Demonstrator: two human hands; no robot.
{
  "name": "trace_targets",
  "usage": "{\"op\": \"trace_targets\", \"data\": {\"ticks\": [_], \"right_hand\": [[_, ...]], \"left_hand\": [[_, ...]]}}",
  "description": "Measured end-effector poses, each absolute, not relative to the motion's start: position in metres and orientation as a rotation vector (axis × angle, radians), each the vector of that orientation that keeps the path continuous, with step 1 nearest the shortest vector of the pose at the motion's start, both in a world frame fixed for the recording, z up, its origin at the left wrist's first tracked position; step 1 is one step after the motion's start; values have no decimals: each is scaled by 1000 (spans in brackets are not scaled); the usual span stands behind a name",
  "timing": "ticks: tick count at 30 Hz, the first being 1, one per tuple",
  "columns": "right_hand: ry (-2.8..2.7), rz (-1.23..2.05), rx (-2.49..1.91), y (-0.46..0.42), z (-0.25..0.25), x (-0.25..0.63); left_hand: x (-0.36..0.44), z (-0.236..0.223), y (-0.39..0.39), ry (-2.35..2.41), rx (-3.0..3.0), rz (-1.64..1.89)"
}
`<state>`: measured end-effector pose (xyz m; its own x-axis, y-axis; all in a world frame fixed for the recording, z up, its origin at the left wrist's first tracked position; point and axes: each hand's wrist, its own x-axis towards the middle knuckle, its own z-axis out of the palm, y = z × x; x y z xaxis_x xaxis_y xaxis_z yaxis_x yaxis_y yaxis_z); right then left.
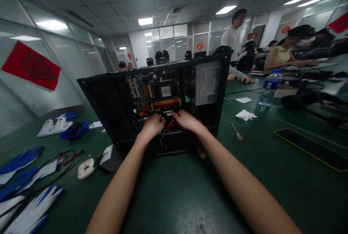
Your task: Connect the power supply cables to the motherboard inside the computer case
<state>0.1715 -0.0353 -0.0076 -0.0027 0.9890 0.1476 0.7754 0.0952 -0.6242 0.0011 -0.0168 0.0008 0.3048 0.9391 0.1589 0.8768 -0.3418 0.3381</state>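
An open black computer case [104, 107] stands on the table in front of me. Inside it are a motherboard [159, 78] with orange and yellow memory slots [165, 103] and a silver power supply [208, 83] at the upper right. Both my hands reach into the lower part of the case, just below those slots. My left hand [153, 124] is closed with curled fingers; whatever it may hold is hidden. To its right, my right hand [186, 119] pinches at the board's lower edge, close to some red cables [170, 125]. What lies between its fingertips is too small to name.
Left of the case lie work gloves [38, 205], a blue tray [74, 131], a whitish round-cornered gadget [86, 168] and thin cables [69, 158]. At the right are a screwdriver [237, 132], crumpled paper [245, 115], a water bottle [269, 89] and a dark green-edged pad [312, 147]. Other people work beyond.
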Motion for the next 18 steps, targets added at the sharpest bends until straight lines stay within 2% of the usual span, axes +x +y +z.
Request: {"op": "trace_targets", "data": {"ticks": [18], "right_hand": [[-1803,579,-1633,-34,-11,171]], "left_hand": [[1,-2,-10,1666,2440,614]]}}
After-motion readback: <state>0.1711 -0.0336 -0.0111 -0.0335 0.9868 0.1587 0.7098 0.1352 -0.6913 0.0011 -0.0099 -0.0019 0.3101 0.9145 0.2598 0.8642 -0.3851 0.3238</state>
